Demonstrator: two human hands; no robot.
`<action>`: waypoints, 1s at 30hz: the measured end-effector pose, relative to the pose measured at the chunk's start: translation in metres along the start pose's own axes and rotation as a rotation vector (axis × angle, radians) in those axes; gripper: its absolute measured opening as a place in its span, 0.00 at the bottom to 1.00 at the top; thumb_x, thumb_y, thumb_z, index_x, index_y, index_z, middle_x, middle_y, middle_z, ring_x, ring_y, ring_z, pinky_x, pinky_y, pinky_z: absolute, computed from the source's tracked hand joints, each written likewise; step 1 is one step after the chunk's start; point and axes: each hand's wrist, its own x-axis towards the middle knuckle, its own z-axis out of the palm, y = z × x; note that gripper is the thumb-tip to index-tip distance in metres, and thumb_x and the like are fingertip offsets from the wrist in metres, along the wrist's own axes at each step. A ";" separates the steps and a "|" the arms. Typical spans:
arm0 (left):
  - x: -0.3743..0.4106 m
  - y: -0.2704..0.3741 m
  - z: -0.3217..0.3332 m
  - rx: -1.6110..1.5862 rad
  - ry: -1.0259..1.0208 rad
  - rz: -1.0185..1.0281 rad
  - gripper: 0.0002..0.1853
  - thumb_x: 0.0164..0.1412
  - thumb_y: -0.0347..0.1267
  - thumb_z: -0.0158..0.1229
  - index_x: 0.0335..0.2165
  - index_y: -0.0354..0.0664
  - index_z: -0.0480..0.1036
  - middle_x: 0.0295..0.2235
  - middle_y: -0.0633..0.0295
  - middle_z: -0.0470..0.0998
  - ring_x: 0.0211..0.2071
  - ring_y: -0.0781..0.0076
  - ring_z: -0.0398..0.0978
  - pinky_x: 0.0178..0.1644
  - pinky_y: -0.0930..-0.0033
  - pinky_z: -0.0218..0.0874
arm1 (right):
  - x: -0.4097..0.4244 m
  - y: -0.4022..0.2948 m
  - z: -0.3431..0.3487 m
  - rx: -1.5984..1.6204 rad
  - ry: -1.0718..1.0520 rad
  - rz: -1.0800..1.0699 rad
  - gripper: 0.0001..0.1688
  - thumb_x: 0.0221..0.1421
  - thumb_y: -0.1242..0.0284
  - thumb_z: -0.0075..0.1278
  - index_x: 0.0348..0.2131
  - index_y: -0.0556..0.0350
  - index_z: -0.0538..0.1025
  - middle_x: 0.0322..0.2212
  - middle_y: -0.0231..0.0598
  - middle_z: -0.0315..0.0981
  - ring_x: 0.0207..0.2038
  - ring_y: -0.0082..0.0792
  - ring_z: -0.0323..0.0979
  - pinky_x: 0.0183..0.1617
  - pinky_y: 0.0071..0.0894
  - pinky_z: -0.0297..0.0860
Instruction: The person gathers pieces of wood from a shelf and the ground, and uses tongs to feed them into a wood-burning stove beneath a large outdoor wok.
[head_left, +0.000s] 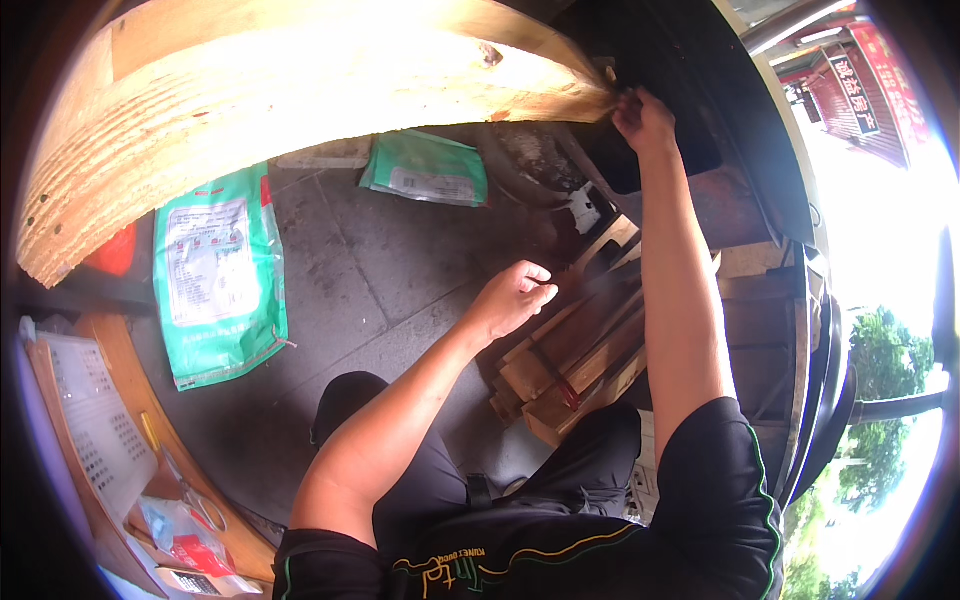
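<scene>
My left hand (516, 300) hangs over the dark tiled floor (360, 262) with its fingers loosely curled and apart. Nothing shows in it. Stretched far forward, my right hand (645, 120) is at the right end of a thick, pale wooden board (300, 97). Its fingertips are in shadow, so whether they grip the wood or only touch it is unclear. Strong light washes out the board's middle; its left end has rough grain and small dark holes. Beyond my right hand is a dark panel (690, 82).
Green printed bags (262, 300) (431, 169) lie on the floor. Bundled wooden strips (570, 360) stand by my right knee. At the left, a wooden surface (112, 360) holds a perforated sheet (97, 420), scissors (202, 506), a plastic bag (169, 529) and a calculator (187, 581).
</scene>
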 end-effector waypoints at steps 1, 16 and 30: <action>0.000 0.000 -0.001 -0.001 -0.002 0.003 0.20 0.59 0.38 0.58 0.45 0.36 0.69 0.30 0.63 0.74 0.31 0.78 0.73 0.38 0.74 0.65 | 0.000 0.003 0.001 -0.019 0.011 -0.027 0.10 0.59 0.67 0.49 0.30 0.55 0.73 0.22 0.35 0.70 0.22 0.31 0.67 0.25 0.36 0.70; 0.001 -0.006 -0.001 -0.057 -0.020 0.005 0.20 0.59 0.37 0.59 0.45 0.36 0.68 0.30 0.64 0.74 0.31 0.78 0.73 0.35 0.76 0.65 | -0.006 0.027 0.015 -0.334 0.187 -0.271 0.22 0.59 0.55 0.48 0.29 0.56 0.74 0.17 0.33 0.67 0.13 0.26 0.63 0.14 0.27 0.64; 0.003 -0.010 0.003 -0.039 -0.028 -0.039 0.20 0.59 0.39 0.59 0.45 0.38 0.68 0.31 0.65 0.73 0.31 0.79 0.72 0.34 0.75 0.65 | 0.018 0.026 -0.001 -0.327 0.178 -0.114 0.25 0.55 0.51 0.53 0.28 0.57 0.74 0.17 0.35 0.70 0.13 0.29 0.67 0.13 0.31 0.64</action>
